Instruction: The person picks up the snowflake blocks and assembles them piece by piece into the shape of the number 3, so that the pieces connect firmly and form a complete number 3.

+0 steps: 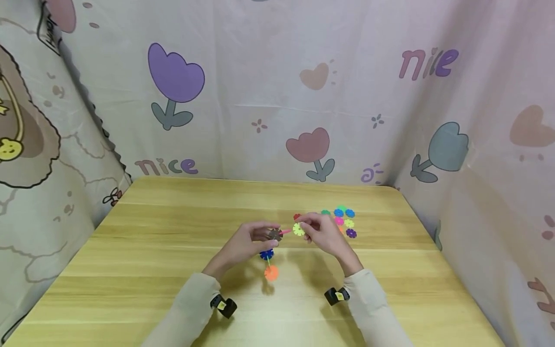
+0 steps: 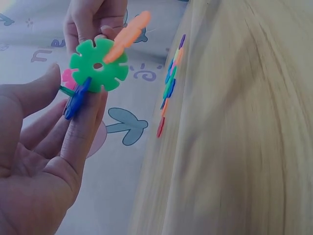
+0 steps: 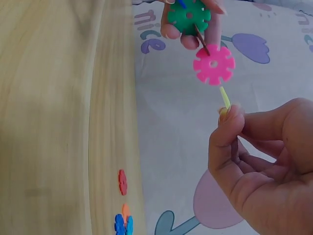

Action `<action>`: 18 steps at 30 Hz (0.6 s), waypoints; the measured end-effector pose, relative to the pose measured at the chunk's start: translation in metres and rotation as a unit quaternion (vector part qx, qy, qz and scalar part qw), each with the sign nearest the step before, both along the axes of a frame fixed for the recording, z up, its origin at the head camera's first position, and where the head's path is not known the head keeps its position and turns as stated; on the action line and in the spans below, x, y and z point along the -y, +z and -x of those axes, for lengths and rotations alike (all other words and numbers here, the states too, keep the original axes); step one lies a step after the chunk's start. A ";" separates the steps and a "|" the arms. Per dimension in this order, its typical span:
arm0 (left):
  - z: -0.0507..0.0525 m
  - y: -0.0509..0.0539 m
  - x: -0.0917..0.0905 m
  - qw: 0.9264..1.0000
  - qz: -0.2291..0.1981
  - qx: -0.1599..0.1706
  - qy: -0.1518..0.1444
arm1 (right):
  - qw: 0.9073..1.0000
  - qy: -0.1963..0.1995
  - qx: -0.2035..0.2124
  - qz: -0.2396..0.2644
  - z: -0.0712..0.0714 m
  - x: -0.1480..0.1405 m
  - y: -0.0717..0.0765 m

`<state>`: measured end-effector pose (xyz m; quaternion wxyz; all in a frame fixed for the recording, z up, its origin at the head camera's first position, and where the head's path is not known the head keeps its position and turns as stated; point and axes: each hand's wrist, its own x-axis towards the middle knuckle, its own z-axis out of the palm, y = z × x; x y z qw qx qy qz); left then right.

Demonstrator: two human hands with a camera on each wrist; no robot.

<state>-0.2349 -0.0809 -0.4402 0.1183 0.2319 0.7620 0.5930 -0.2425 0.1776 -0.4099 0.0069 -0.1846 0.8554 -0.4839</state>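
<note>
My left hand (image 1: 243,243) grips a linked chain of notched plastic snowflake discs between thumb and fingers. In the chain are a brown disc (image 1: 275,234), a pink disc (image 3: 213,64), a dark green disc (image 3: 190,17), a blue disc (image 2: 76,102), a bright green disc (image 2: 87,63) and an orange disc (image 1: 271,273), which hangs lowest. My right hand (image 1: 324,234) pinches a yellow disc (image 1: 298,229) by its edge. In the right wrist view the yellow disc stands edge-on just at the pink disc's rim; whether they touch I cannot tell.
Loose discs lie beyond and right of my right hand on the wooden table (image 1: 165,250), among them a purple disc (image 1: 351,233), a light blue disc (image 1: 350,213) and a red disc (image 3: 122,182). A printed curtain (image 1: 243,96) hangs behind the table's far edge.
</note>
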 end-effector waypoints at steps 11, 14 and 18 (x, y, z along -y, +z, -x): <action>-0.002 0.002 -0.003 1.000 0.013 -0.001 -0.003 | 1.000 0.004 0.027 0.002 -0.003 0.001 0.008; -0.002 0.002 -0.004 1.000 0.011 -0.003 -0.004 | 0.999 0.002 0.032 0.001 -0.003 0.000 0.009; -0.002 0.000 -0.005 1.000 0.003 -0.004 0.002 | 0.999 -0.002 0.032 0.000 -0.003 0.001 0.007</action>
